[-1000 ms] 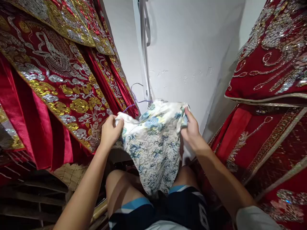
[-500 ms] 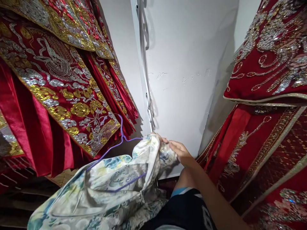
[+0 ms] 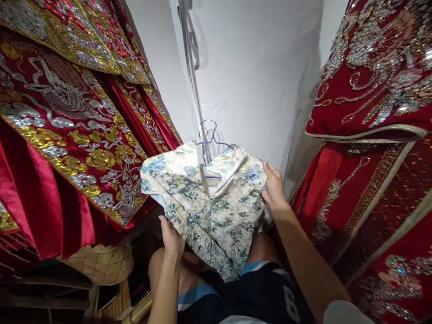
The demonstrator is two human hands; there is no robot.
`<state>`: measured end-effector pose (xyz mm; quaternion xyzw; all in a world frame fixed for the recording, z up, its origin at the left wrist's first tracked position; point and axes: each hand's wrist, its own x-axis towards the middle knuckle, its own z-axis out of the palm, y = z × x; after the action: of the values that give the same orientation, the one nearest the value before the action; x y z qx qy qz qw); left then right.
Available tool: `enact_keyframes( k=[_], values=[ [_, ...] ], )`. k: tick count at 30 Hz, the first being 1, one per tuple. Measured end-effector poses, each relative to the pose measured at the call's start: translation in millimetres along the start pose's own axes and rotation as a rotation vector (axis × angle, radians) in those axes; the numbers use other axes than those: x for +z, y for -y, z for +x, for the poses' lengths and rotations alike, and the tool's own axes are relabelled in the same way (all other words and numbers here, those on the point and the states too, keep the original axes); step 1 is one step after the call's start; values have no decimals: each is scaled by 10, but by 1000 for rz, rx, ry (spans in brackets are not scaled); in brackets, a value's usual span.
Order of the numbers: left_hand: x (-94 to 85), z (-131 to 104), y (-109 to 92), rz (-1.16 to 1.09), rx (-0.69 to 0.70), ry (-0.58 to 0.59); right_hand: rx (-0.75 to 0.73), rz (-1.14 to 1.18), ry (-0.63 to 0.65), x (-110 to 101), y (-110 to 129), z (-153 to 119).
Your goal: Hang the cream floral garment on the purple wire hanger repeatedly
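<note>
A short-sleeved floral blouse (image 3: 192, 193), white with blue, green and yellow, is spread above my lap on a purple hanger (image 3: 213, 140). The hanger's hook points up, and its bar shows through the V-shaped neck. My right hand (image 3: 274, 185) is closed on the sleeve edge at the right, thumb in front. Beside the blouse's lower left side is my left hand (image 3: 172, 236), its thumb stretched up clear of the cloth. Its other fingers are largely hidden by the blouse.
Red embroidered garments with gold and silver (image 3: 84, 148) hang at left. A beaded red garment (image 3: 367, 103) hangs at right. A pale strip (image 3: 191, 76) runs along the white wall (image 3: 249, 58). Low at left are a quilted tan seat (image 3: 104, 263) and a dark phone-like slab (image 3: 107, 297).
The blouse was bunched sideways at the lower left, with the hanger tilted. Now it is spread out facing me, hanger upright. My left hand has come into view at the blouse's left side.
</note>
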<state>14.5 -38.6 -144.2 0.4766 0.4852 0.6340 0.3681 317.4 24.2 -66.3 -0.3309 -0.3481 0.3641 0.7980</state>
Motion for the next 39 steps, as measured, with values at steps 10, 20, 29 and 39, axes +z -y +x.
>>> enact_keyframes(
  k=[10,20,29,39],
  values=[
    [189,-506,318,-85,-150,-45,-24,-162,-238,-336,-330,-617],
    [177,-602,245,-87,-151,16,268,-493,739,98,-687,-1530],
    [311,-738,294,236,141,-410,322,-562,692,1,-469,-1491],
    [612,-850,462,517,513,-69,467,-300,756,244,-318,-1394]
  ],
)
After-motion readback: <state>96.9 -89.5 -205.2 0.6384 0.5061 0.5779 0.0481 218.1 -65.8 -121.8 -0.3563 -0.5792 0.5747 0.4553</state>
